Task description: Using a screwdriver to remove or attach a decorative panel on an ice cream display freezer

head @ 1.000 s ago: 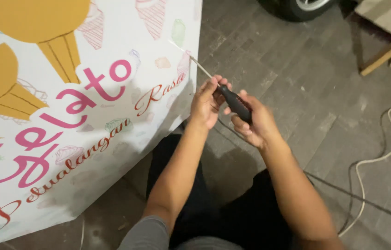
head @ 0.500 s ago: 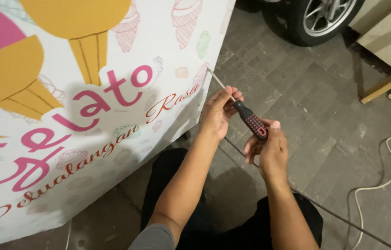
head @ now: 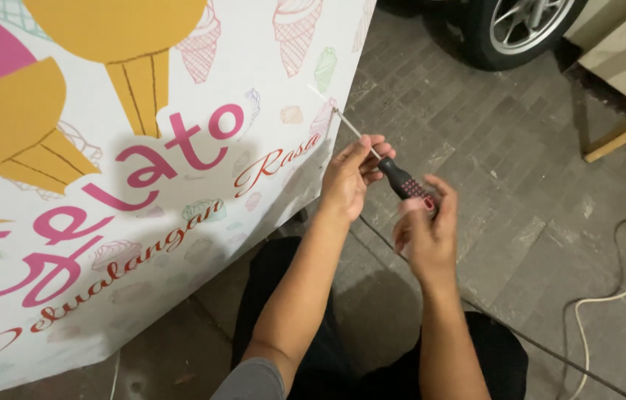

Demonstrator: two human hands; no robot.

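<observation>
A screwdriver (head: 400, 178) with a black and red handle and a thin metal shaft points up-left, its tip against the edge of a large white panel (head: 179, 148) printed with ice cream cones and pink lettering. My left hand (head: 353, 178) pinches the shaft just above the handle. My right hand (head: 424, 233) is around the end of the handle, blurred by motion, fingers curled on it.
A vehicle wheel (head: 516, 30) stands at the top right on the grey brick floor (head: 520, 148). Wooden boards (head: 624, 89) lie at the right edge. A white cable (head: 609, 296) curls over the floor at the right. My dark-trousered legs are below.
The view has shifted so the panel and hands sit lower and further right. My right hand has slid down to the handle's end; the screwdriver tip stays at the panel edge.
</observation>
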